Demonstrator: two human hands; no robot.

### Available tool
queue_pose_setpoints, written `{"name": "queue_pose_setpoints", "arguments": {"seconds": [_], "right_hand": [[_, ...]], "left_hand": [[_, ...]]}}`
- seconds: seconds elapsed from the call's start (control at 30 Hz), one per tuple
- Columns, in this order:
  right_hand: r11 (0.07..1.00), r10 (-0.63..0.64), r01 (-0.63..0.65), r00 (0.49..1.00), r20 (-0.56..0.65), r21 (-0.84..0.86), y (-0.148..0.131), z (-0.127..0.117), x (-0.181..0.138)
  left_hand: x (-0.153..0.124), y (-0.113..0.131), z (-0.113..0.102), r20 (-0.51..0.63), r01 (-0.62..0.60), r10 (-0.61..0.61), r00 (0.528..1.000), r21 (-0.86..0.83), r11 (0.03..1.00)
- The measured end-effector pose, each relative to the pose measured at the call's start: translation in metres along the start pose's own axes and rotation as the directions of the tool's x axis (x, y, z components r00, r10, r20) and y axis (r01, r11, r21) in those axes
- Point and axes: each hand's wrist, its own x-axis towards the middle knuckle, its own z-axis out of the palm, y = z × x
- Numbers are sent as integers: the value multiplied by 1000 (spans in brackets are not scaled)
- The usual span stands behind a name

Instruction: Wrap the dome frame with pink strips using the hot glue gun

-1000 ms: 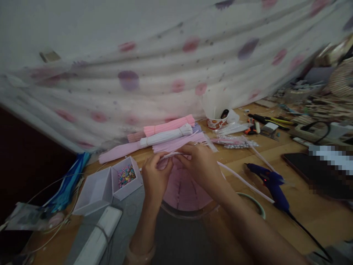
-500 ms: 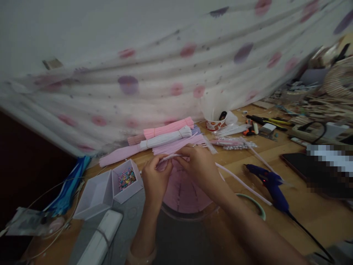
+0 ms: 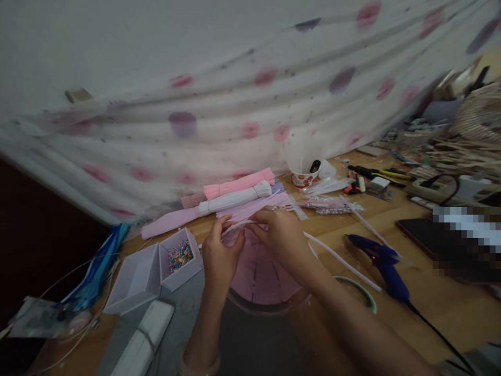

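Above a round pink piece [image 3: 263, 274] with dark lines across it and a clear rim, both my hands pinch a pale pink pipe cleaner [image 3: 342, 259]. My left hand [image 3: 219, 256] has thumb and fingers closed on it near the far edge of the round piece. Right beside it, my right hand [image 3: 285, 243] grips the same stem, its fingertips partly hidden behind the hand. The free end of the stem trails out to the right past my wrist. Whether the stem touches the round piece, I cannot tell.
Bundles of pipe cleaners [image 3: 235, 197] lie behind my hands. A white box of coloured beads [image 3: 180, 256] stands left. A blue glue gun [image 3: 391, 269] with a red light, a green ring [image 3: 371, 300] and a phone [image 3: 442, 245] lie right. Pliers [image 3: 378, 174] lie farther back.
My left hand's fingers have shifted slightly upward and spread a little around the pipe cleaner. My right hand stays almost in place. The view has moved slightly.
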Motion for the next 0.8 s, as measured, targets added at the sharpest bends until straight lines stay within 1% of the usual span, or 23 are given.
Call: {"name": "queue_pose_setpoints", "arguments": {"seconds": [0.1, 0.2, 0.23, 0.3, 0.37, 0.4, 0.47, 0.53, 0.63, 0.7, 0.8], "right_hand": [[999, -17, 18, 1000, -20, 39, 4, 1, 0], [992, -70, 73, 997, -36, 103, 11, -1, -5], [988, -92, 95, 995, -37, 122, 14, -2, -8], [973, -137, 145, 989, -57, 180, 19, -5, -16], [942, -176, 198, 979, -102, 271, 25, -7, -25], [921, -197, 228, 972, -129, 314, 27, -9, -30], [884, -242, 294, 953, -180, 363, 30, -11, -41], [877, -279, 338, 937, -211, 340, 30, -14, -51], [893, -291, 351, 928, -230, 284, 31, -20, -62], [888, -318, 376, 918, -237, 265, 32, -23, -67], [843, -406, 467, 878, -253, 266, 35, -27, -70]], "left_hand": [[-1, -3, -13, 87, 3, -4, 996, 12, 1000], [-2, -8, -34, 242, -29, 23, 970, 21, 999], [-2, -9, -42, 304, -53, 45, 951, 18, 998], [-4, -11, -56, 439, -120, 96, 893, 27, 992], [-7, -10, -67, 517, -163, 115, 848, 48, 985], [-8, -9, -71, 531, -168, 104, 841, 73, 983], [-11, -4, -75, 529, -154, 61, 846, 133, 979], [-15, 2, -75, 540, -154, 31, 841, 184, 971], [-23, 10, -72, 550, -171, 40, 834, 189, 967], [-30, 12, -70, 529, -167, 50, 847, 176, 970], [-37, 9, -67, 474, -139, 39, 879, 178, 974]]}}
